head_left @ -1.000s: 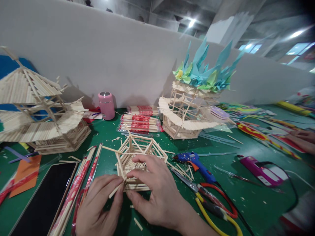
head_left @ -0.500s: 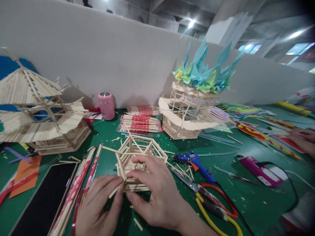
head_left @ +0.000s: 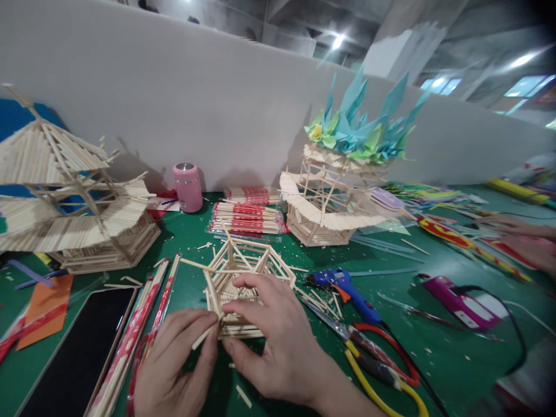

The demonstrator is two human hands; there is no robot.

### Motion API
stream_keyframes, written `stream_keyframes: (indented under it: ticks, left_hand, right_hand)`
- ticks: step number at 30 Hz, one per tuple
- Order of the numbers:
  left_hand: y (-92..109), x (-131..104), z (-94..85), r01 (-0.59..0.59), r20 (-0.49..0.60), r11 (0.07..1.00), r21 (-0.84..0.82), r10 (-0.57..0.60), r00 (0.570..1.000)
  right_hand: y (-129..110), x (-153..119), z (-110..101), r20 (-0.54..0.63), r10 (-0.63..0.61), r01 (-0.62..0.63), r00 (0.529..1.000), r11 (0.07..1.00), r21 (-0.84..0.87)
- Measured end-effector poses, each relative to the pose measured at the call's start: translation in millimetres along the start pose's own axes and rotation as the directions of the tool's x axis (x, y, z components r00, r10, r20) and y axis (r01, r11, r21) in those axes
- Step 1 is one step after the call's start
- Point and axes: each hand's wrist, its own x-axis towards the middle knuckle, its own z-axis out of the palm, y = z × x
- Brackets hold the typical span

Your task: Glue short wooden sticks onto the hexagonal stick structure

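A small many-sided frame of wooden sticks (head_left: pixel 230 289) stands on the green table before me. At its near left corner, my left hand (head_left: pixel 178 362) is closed, pinching a short wooden stick (head_left: pixel 202 337) that slants down toward me. My right hand (head_left: pixel 280 344) curves over the front of the frame, thumb low and fingers at the same corner, gripping it there. The exact contact under the right fingertips is hidden. To the right of the frame lie a blue glue gun (head_left: pixel 343 286) and large scissors (head_left: pixel 339 329).
Stick pavilions stand at the left (head_left: pixel 82 226) and back right (head_left: pixel 324 217), the latter topped with blue paper. Bundled sticks (head_left: pixel 247 219), a pink flask (head_left: pixel 188 188), a phone (head_left: pixel 82 353), yellow-handled pliers (head_left: pixel 382 376) and a purple power bank (head_left: pixel 460 301) lie around. Another person's hand (head_left: pixel 530 246) is at far right.
My hands, the short stick and the frame look the same as before. At the far right, the other person's hand has shifted a little, its fingers reaching further left.
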Motion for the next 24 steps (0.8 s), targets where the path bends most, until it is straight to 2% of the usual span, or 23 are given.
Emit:
stream_keyframes:
  ticks: [13,19,24]
  left_hand:
    - [-2.0,-9.9,5.5,0.090,-0.008,0.996,0.003,-0.090,0.996]
    - [-1.1,-8.2,3.1,0.069,-0.012,0.996,0.056,-0.069,0.998]
    - [0.2,-7.3,2.5,0.071,-0.006,0.997,0.032,-0.071,0.997]
  right_hand:
    - [0.1,0.7,-0.1,-0.010,0.002,-0.002,1.000,1.000,-0.011]
    - [-0.3,-0.3,-0.4,0.008,0.002,-0.002,1.000,1.000,-0.023]
    - [2.0,-0.2,-1.3,0.000,0.002,-0.002,1.000,1.000,0.004]
